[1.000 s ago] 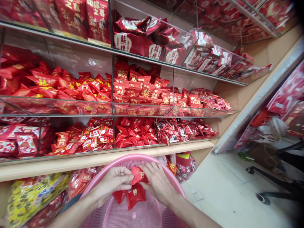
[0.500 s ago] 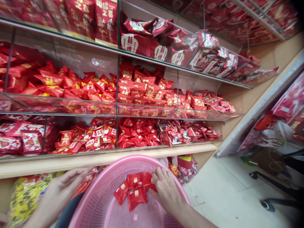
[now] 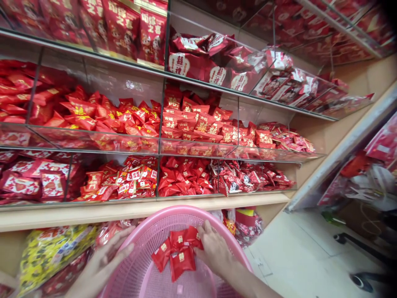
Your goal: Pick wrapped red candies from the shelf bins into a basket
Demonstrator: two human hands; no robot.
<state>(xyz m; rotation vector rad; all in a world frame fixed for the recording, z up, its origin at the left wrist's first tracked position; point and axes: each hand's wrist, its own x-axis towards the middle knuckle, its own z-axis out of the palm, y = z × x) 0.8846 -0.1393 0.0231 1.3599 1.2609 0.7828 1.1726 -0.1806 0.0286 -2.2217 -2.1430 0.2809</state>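
A pink plastic basket (image 3: pixel 145 244) with perforated sides sits in front of me, below the shelves. Inside it shows a small cluster of red candy packets (image 3: pixel 182 261) with gold characters. Over the basket's right side, my right hand (image 3: pixel 215 250) has curled fingers closed on the rightmost red packet (image 3: pixel 192 236); part of that packet is covered by the fingers. My left hand (image 3: pixel 107 260) is by the basket's left rim, its thumb and fingers apart and nothing in it. Whether it touches the rim I cannot tell.
Shelves with clear dividers hold heaps of red packets (image 3: pixel 182 176) and larger red bags (image 3: pixel 151 35). A pale wooden ledge (image 3: pixel 77 215) runs behind the basket. Under it lies a yellow bag (image 3: pixel 52 252). At right are the tiled floor (image 3: pixel 288 252) and a chair's caster base (image 3: pixel 361 281).
The view has shifted, so shelves and basket appear slightly right and lower. My left hand has moved right to the basket's rim, fingers spreading. My right hand stays at the red packets.
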